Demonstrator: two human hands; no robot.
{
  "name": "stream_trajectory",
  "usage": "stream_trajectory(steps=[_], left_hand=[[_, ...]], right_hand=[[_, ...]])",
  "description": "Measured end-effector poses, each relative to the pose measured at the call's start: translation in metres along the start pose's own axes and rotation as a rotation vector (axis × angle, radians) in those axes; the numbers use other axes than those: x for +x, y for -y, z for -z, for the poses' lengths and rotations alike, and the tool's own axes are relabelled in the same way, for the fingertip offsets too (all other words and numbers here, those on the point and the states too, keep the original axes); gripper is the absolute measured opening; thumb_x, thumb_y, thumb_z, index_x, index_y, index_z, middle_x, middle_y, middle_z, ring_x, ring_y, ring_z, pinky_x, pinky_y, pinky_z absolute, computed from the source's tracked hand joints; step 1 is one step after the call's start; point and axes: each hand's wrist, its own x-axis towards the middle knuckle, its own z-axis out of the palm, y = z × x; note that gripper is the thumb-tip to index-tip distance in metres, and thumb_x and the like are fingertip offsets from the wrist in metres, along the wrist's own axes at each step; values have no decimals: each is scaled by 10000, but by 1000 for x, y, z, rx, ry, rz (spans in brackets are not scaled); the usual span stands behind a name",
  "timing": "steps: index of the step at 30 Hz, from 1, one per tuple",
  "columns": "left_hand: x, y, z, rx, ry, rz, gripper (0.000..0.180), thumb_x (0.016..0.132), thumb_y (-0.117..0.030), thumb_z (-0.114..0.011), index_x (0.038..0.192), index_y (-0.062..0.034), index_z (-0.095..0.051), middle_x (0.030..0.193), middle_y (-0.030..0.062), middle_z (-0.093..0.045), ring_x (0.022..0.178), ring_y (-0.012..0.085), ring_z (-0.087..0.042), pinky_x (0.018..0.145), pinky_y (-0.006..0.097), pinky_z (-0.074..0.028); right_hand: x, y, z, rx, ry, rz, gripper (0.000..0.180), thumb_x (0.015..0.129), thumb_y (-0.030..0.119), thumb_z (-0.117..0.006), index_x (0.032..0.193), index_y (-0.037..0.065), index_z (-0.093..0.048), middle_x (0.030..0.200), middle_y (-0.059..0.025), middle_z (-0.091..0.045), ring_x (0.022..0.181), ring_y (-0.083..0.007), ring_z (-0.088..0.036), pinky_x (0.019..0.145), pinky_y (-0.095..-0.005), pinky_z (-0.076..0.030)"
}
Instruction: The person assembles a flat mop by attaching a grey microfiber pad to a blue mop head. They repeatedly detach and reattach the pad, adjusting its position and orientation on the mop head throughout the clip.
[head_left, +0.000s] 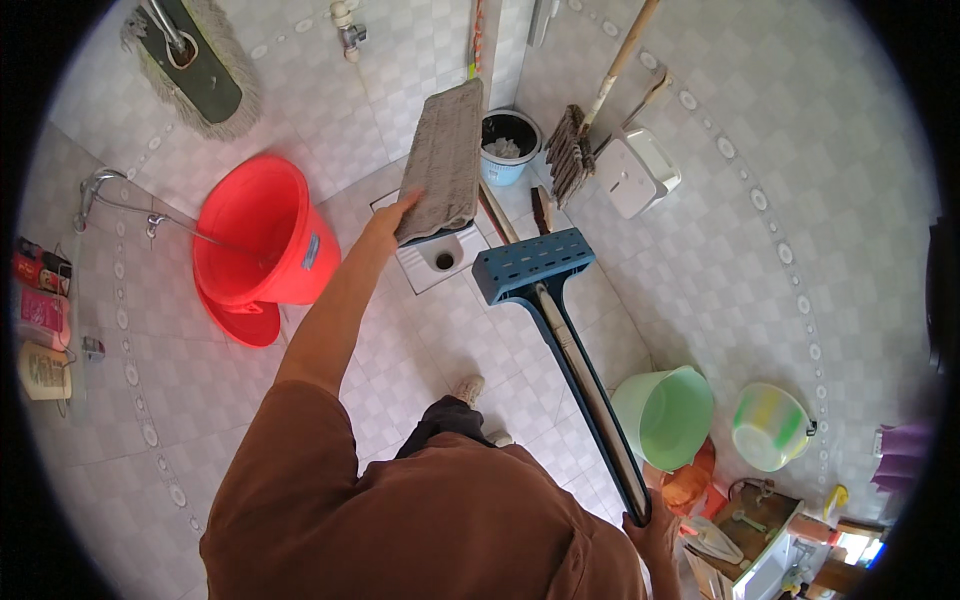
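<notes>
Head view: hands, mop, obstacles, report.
Left hand on gray mop pad, lower edge. Right hand round blue frame, near end. Nearby: red bucket left of pad, light-blue bin right.

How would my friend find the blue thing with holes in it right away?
Start at the big red bucket and look right to the long blue frame in the right hand. The blue slotted block caps the end farthest from that hand. Unlike the grey mop pad in the left hand, it is boxy and dotted with slots.
</notes>
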Motion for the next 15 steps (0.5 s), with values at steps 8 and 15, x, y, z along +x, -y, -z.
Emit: stream_trajectory(steps=[8,15], left_hand=[[-4,-38,47,542,-143,-240,609,780,-488,-685,1128,7,-611,1004,125,-659,890,240,-635,830,326,-488],[38,-59,9,1157,-354,-699,1013,626,-770,-589,1300,-24,-470,1199,226,-564,1089,380,-559,932,419,-442]], right_hand=[[-14,-9,3,79,-25,20,470,601,128,-754,1025,71,-559,718,-142,-623,633,-327,-627,577,-395,-499],[-31,-21,1,146,-97,74,538,576,178,-829,1013,11,-561,649,-83,-522,528,-200,-479,502,-338,-403]])
